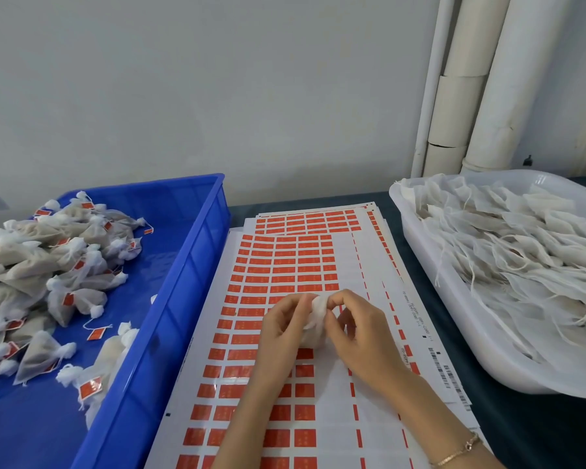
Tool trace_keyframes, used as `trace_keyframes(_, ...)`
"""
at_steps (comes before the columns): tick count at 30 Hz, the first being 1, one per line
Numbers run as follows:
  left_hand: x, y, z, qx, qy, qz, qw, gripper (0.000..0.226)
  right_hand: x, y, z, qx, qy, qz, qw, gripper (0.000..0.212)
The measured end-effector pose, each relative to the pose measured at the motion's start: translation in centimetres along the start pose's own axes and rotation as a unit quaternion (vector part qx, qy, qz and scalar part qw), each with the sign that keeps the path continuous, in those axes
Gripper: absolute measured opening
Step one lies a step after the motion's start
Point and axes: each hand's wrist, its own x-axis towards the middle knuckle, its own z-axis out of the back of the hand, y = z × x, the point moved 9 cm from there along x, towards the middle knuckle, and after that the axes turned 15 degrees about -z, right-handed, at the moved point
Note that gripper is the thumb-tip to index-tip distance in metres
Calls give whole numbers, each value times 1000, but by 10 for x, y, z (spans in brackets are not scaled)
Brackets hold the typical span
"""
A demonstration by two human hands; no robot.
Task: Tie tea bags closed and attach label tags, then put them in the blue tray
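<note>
My left hand (285, 324) and right hand (359, 328) pinching one white tea bag (318, 311) over the label sheets (278, 265), blue tray (170, 299) of tagged bags on my left

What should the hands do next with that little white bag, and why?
Probably finish tying its top shut. The left hand and right hand both pinch the tea bag at its bunched top, above the label sheet, and no red tag shows on it yet, unlike the tagged bags in the blue tray.
</note>
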Motion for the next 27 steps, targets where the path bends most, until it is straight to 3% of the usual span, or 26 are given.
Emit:
trace_keyframes(4,-1,-9,-13,-6,57,-52,997,12,-2,3,-9,-4,41,19,999,18)
trace_keyframes(8,1,-7,-9,37,35,-88,995,14,-1,3,-9,-9,44,21,999,13)
trace_keyframes(13,4,0,10,87,-31,-77,993,11,-1,6,0,-33,3,47,998,10)
trace_keyframes(18,3,0,-1,42,17,-74,996,22,-1,4,11,-19,-42,42,998,8)
trace_keyframes(27,3,-3,2,22,-6,-80,997,22,-1,0,22,-46,-96,9,994,8)
